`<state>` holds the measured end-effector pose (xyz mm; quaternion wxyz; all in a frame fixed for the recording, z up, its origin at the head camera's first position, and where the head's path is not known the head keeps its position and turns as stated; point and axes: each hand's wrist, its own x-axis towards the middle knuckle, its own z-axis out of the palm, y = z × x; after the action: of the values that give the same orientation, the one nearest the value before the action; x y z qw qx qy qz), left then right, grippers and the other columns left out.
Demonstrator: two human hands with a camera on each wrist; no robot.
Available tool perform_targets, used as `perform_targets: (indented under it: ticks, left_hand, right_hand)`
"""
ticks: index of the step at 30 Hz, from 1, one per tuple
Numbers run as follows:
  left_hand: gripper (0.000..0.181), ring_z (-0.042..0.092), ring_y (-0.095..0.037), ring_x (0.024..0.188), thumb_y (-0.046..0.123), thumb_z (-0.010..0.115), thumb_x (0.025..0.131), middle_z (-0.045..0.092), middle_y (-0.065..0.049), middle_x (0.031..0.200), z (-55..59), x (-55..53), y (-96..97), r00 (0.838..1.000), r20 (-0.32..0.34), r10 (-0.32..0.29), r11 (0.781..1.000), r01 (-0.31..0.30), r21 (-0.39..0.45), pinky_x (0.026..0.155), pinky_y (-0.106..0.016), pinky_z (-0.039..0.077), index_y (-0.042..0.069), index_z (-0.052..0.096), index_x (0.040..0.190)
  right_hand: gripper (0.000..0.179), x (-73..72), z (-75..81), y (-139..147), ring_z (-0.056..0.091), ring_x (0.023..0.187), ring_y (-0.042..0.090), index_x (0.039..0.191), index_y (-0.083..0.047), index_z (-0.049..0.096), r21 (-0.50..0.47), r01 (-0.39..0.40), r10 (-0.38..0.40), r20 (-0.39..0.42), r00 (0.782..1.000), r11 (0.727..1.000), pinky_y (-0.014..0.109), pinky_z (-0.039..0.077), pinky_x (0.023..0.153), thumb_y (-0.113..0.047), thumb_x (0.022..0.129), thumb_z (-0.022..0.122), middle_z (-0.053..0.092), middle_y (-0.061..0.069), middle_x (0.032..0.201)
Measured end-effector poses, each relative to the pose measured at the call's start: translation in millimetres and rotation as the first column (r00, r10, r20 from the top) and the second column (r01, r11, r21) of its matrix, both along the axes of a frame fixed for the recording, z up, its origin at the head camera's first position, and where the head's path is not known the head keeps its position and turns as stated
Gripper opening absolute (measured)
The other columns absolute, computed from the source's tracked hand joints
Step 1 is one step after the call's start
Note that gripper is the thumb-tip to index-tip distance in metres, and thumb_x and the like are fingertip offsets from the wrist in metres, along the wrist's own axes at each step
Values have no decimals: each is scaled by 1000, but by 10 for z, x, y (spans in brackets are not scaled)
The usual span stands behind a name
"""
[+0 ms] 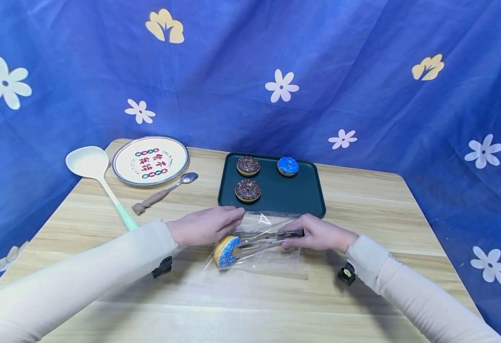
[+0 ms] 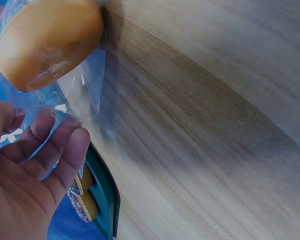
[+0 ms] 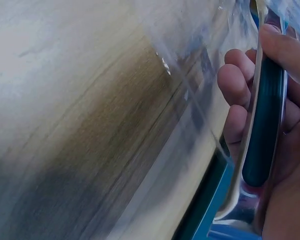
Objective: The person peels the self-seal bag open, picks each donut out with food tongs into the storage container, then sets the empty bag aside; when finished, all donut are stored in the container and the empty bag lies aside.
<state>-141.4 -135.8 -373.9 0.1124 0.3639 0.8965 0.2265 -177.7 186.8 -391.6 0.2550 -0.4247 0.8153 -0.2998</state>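
A clear plastic bag (image 1: 272,264) is held above the table, with a blue-iced donut (image 1: 225,252) inside its left end. My left hand (image 1: 205,226) pinches the bag close to that donut; in the left wrist view the donut's plain tan underside (image 2: 52,42) shows through the film. With curled fingers, my right hand (image 1: 321,233) grips metal tongs (image 3: 265,120) with dark handle inlays. The tongs reach left into the bag, toward the donut. Glare on the plastic hides whether their tips touch it.
Behind the bag lies a dark green tray (image 1: 293,200) bearing two chocolate donuts (image 1: 248,190) and one blue donut (image 1: 287,166). To the left are a white plate (image 1: 124,166), a spoon (image 1: 156,196) and a white ladle (image 1: 88,162) with a green handle. A blue flowered cloth (image 1: 233,71) hangs behind.
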Motion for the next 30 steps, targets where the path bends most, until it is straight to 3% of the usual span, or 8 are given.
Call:
perform_targets:
  ticks: [3,6,13,16,20,24,27,30]
  left_hand:
    - [11,52,-8,78,17,48,111,54,5,87,-4,3,-3,1000,-2,-1,1000,1,-6,73,-27,48,14,56,104]
    - [12,52,-8,79,17,48,111,55,5,87,-3,7,-9,1000,1,3,1000,-3,-10,73,-27,48,14,57,105]
    - [12,52,-8,77,17,48,111,55,6,86,10,15,-23,1000,-5,8,1000,-8,-23,71,-27,48,14,58,105]
    - [12,51,-8,75,16,48,111,53,6,85,16,16,-33,1000,-14,4,1000,-5,-23,69,-26,47,13,58,104]
    - [11,51,-7,74,15,49,110,54,5,85,19,15,-54,1000,-28,-3,1000,2,-21,69,-25,48,12,57,104]
    - [9,52,-8,77,14,51,110,55,5,87,20,12,-69,999,-44,-15,1000,15,-19,71,-27,50,12,57,104]
    - [10,52,-8,77,14,51,110,55,4,87,17,8,-73,998,-56,-22,1000,21,-14,72,-27,50,13,57,102]
    - [10,52,-8,76,14,52,109,55,5,86,14,6,-75,998,-61,-25,1000,24,-14,70,-26,49,15,57,100]
  right_hand:
    - [34,15,18,15,69,82,-4,130,-10,73,-8,0,0,20,1000,1000,21,56,84,-28,101,71,79,3,120]
    - [35,30,40,40,49,57,-4,130,-10,74,-1,8,-8,32,999,1000,19,50,67,-30,101,71,78,7,123]
    - [30,48,97,111,54,57,-5,121,-10,78,17,34,-35,50,998,999,17,47,64,-31,100,72,79,16,116]
    - [33,44,107,154,45,46,2,124,-8,76,27,48,-50,72,996,998,19,43,54,-31,100,73,79,15,114]
    - [41,47,109,220,40,48,-3,130,-6,73,39,75,-78,59,995,996,20,51,66,-34,100,73,74,14,128]
    - [27,58,100,276,27,46,-2,104,-6,77,37,102,-104,54,993,994,19,43,59,-32,100,72,71,9,81]
    - [21,61,86,305,33,47,-2,99,-9,76,26,111,-112,68,991,994,19,40,53,-29,101,71,58,0,71]
    - [27,62,80,343,53,52,0,119,-7,76,13,125,-125,101,987,992,21,47,55,-27,102,70,76,2,94]
